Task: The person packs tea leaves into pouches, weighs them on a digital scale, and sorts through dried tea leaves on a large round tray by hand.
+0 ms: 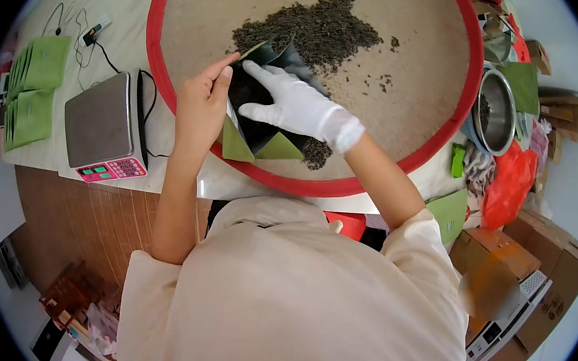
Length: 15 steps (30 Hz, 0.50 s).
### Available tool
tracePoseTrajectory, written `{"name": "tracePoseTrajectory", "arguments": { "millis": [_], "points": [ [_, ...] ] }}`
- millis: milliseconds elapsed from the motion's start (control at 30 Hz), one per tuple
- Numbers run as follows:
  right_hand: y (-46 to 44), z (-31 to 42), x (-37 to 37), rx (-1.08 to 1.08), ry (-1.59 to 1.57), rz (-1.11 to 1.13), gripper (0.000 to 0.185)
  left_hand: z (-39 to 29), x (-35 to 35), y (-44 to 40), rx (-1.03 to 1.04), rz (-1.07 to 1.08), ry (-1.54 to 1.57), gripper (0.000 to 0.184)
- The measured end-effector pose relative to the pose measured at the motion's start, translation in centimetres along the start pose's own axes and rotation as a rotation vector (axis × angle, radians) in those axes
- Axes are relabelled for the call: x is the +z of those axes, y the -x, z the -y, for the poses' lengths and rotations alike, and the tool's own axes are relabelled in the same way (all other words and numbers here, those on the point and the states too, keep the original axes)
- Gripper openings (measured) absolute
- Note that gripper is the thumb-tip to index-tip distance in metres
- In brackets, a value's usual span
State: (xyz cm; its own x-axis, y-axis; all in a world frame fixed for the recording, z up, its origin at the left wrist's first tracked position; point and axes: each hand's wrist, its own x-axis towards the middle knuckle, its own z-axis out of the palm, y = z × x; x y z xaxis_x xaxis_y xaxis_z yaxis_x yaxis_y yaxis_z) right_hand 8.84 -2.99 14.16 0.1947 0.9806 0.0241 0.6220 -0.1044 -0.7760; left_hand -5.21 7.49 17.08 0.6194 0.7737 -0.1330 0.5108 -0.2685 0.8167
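Note:
A green bag (277,148) with a dark inside lies with its mouth spread over the near left part of a round, red-rimmed tray (426,84). My bare left hand (201,104) grips the bag's left edge, thumb and fingers close together at the rim. In a white glove, my right hand (290,102) reaches into the mouth of the bag with thumb and fingers apart; nothing shows in its grasp. Beyond the bag spreads a heap of dark, dried, tea-like leaves (316,28). A smaller clump (316,153) sits beside the bag, below my right wrist. The bag's depths are in shadow.
Left of the tray stands a digital scale (104,122) with a cable behind it. Green bags (35,69) are stacked at the far left. On the right are a metal bowl (498,110) holding some dark leaves, a red plastic bag (510,183) and cardboard boxes (552,277).

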Motion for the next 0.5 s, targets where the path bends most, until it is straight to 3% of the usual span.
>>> {"name": "tracePoseTrajectory", "arguments": {
  "millis": [33,133,167,233,300,367,400,467,500],
  "points": [
    [0.4,-0.1,-0.5,-0.045,0.014,-0.034,0.054,0.6,-0.1,0.1,-0.009,-0.004,0.014,0.031],
    [2.2,1.3,-4.5,0.061,-0.585,-0.015,0.038,2.5,0.0,0.2,0.096,-0.134,0.114,0.027],
    [3.1,1.5,-6.1,0.128,-0.727,-0.093,0.030,2.7,-0.2,0.2,0.093,-0.132,0.117,0.027],
    [4.5,-1.3,-6.5,0.181,-0.700,-0.366,0.030,2.6,-1.2,0.3,0.013,-0.166,0.256,0.029],
    [5.1,-5.8,-4.2,0.303,-0.482,-0.594,0.030,2.5,-2.5,0.6,-0.025,-0.160,0.309,0.031],
    [6.6,-14.7,0.3,0.306,-0.151,-0.517,0.036,2.8,-3.7,0.9,-0.139,-0.197,0.248,0.031],
    [7.3,-17.8,2.8,0.312,-0.157,-0.530,0.036,3.0,-4.2,1.0,-0.173,-0.206,0.224,0.032],
    [8.4,-21.7,6.8,0.304,0.368,-0.408,0.049,3.6,-4.8,1.3,-0.005,-0.299,0.350,0.033],
    [8.5,-21.6,7.7,0.313,0.355,-0.411,0.049,3.7,-4.9,1.3,-0.007,-0.289,0.336,0.033]
  ]
}}
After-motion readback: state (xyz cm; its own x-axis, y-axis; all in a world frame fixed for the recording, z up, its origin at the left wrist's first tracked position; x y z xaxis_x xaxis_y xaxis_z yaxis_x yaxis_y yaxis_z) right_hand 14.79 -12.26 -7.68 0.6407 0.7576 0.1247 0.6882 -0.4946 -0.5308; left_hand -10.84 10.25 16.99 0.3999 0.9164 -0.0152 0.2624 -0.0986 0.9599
